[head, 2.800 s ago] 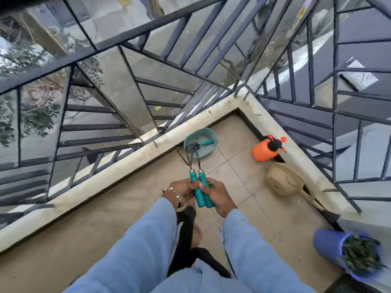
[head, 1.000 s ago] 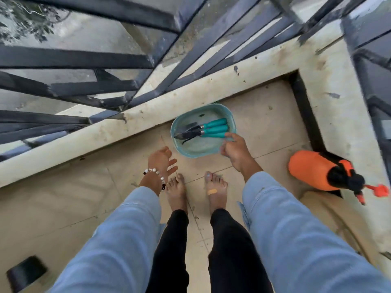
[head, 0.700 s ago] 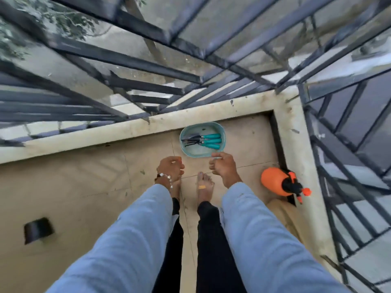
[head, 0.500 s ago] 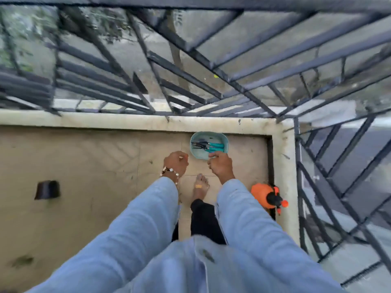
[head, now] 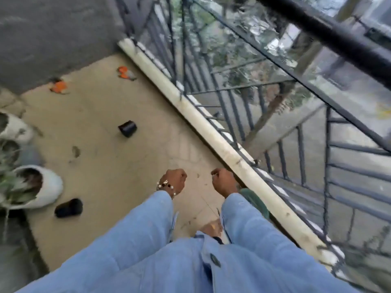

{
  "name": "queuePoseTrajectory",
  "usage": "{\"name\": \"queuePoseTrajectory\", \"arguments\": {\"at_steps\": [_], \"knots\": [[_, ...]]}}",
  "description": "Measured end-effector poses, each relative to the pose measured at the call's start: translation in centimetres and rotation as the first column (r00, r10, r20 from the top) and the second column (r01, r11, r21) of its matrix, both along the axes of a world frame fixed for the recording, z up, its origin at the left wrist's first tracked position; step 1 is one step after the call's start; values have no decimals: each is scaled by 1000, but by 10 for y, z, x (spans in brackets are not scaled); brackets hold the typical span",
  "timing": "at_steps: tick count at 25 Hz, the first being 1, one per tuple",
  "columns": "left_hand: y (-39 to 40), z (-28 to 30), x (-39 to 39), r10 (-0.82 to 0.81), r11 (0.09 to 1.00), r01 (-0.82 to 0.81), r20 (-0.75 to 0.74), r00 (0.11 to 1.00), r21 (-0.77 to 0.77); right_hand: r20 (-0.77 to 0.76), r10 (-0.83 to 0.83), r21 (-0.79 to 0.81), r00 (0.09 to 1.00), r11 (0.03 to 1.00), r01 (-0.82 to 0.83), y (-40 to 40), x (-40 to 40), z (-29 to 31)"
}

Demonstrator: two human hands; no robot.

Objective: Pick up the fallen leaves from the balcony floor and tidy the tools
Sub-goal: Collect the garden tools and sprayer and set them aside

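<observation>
Both fists curled, nothing visible in them: left hand (head: 174,180), right hand (head: 222,182). Green tub (head: 255,200) by the floor's railing edge, tools hidden. Orange bits (head: 125,72) & small leaf scraps still on floor (head: 101,115), so pickup looks unfinished.

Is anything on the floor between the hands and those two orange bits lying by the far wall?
Nothing blocks the way. Bare floor runs from the left hand and right hand to the orange bits. A small black pot lies roughly along that line, and another black pot lies left; both are easily skirted.
</observation>
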State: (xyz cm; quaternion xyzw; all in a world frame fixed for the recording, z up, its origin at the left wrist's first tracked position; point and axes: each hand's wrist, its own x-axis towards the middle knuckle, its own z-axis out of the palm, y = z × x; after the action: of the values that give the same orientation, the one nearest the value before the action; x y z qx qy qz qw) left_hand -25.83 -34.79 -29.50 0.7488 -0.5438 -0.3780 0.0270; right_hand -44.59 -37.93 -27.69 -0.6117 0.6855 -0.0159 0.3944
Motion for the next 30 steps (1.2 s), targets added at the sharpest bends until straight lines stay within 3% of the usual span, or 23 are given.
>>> {"name": "queuePoseTrajectory", "arguments": {"at_steps": [2, 6, 10, 13, 16, 22, 27, 30], "knots": [[25, 4, 57, 125, 992, -124, 17, 992, -20, -9, 144, -43, 989, 989, -145, -3, 62, 6], [86, 12, 163, 316, 948, -317, 72, 946, 4, 40, 286, -90, 957, 955, -281, 13, 177, 4], [134, 15, 258, 553, 833, -551, 102, 827, -49, 70, 496, -125, 866, 865, -486, 32, 284, 5], [144, 13, 306, 642, 766, -637, 80, 762, -85, 58, 622, -140, 781, 780, -611, 35, 349, 4], [130, 15, 357, 673, 740, -665, 89, 735, -99, 55, 683, -144, 728, 727, -671, 18, 410, -3], [65, 6, 492, 695, 718, -689, 147, 703, -99, 56, 703, -117, 709, 710, -695, -62, 552, -21], [-17, 25, 610, 755, 655, -734, 107, 647, -183, 77, 743, -163, 665, 668, -726, -156, 696, 6], [-61, 23, 668, 750, 661, -739, 103, 653, -126, 95, 733, -196, 674, 678, -709, -195, 763, 13]]}}
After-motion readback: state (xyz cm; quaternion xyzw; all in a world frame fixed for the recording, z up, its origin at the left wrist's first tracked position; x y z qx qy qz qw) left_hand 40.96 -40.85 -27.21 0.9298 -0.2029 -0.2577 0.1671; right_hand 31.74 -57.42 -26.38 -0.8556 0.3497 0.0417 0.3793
